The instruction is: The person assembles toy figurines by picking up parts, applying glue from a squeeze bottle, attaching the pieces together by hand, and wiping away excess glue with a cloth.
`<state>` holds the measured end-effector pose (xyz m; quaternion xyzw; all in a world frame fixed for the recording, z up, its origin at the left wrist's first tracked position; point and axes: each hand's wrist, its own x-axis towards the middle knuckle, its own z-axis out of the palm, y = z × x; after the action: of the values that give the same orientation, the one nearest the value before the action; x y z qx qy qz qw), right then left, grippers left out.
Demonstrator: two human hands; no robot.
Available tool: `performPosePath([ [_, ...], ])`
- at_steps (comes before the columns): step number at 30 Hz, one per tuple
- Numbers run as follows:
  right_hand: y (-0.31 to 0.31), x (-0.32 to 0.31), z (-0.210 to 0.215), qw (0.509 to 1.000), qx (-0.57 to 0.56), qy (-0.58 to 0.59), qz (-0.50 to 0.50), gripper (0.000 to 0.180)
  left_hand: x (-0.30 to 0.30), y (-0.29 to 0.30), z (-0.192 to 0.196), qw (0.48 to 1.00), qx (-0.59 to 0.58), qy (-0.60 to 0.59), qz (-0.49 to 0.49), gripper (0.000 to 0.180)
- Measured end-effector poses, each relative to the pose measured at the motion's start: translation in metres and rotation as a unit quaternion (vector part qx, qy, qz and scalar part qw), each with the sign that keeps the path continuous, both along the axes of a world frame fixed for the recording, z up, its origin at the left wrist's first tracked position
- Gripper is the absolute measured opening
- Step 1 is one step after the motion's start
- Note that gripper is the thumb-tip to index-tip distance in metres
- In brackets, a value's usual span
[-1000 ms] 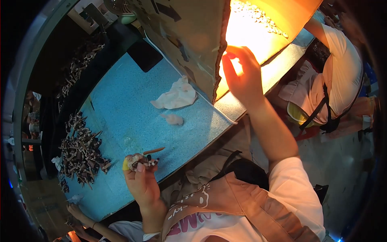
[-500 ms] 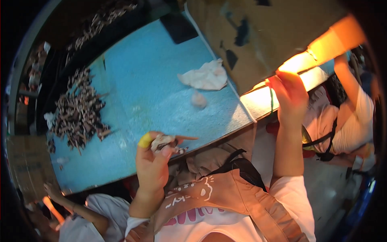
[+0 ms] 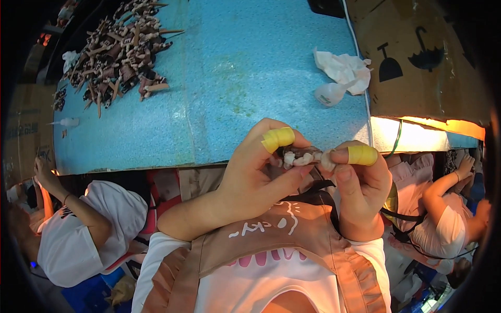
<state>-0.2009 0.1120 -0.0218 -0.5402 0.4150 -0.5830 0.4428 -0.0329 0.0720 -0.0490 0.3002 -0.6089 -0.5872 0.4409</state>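
My left hand [image 3: 263,167], with yellow tape on a finger, pinches a small brown, black and white figurine [image 3: 300,156] just off the table's near edge. My right hand [image 3: 362,182], also taped in yellow, closes thumb and finger on a small pale piece [image 3: 327,160] that touches the figurine's right end. The piece's exact kind is hard to make out, and fingers cover part of the figurine. Farther left on the blue table [image 3: 209,104] lies a heap of similar small figurines [image 3: 120,57].
A crumpled white tissue [image 3: 339,68] and a small squeeze bottle [image 3: 330,94] lie on the table beside a large cardboard box [image 3: 417,88]. A narrow-tipped bottle [image 3: 68,122] lies at far left. Co-workers sit at left [image 3: 78,229] and right [image 3: 443,208].
My right hand has come back from the brightly lit edge of the box and now meets my left hand at the figurine. The view has shifted, and the heap appears higher.
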Motion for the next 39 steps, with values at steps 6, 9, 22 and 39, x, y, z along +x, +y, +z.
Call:
performPosePath([
  [6, -0.006, 0.006, 0.011, 0.979, -0.067, 0.189, -0.044, 0.022, 0.004, 0.000, 0.001, 1.000, 0.014, -0.004, 0.009, 0.028],
  [9, -0.009, 0.001, 0.005, 0.966, -0.118, 0.227, -0.037, 0.026, 0.006, -0.003, 0.001, 1.000, 0.011, -0.007, 0.008, 0.028],
  [22, -0.012, 0.004, 0.007, 0.894, -0.197, 0.389, -0.103, 0.025, 0.007, -0.006, 0.003, 0.997, -0.051, -0.040, 0.034, 0.031],
  [39, -0.009, 0.009, -0.002, 0.846, -0.282, 0.429, -0.144, 0.028, 0.012, -0.010, 0.013, 0.998, -0.036, -0.016, -0.039, 0.033],
])
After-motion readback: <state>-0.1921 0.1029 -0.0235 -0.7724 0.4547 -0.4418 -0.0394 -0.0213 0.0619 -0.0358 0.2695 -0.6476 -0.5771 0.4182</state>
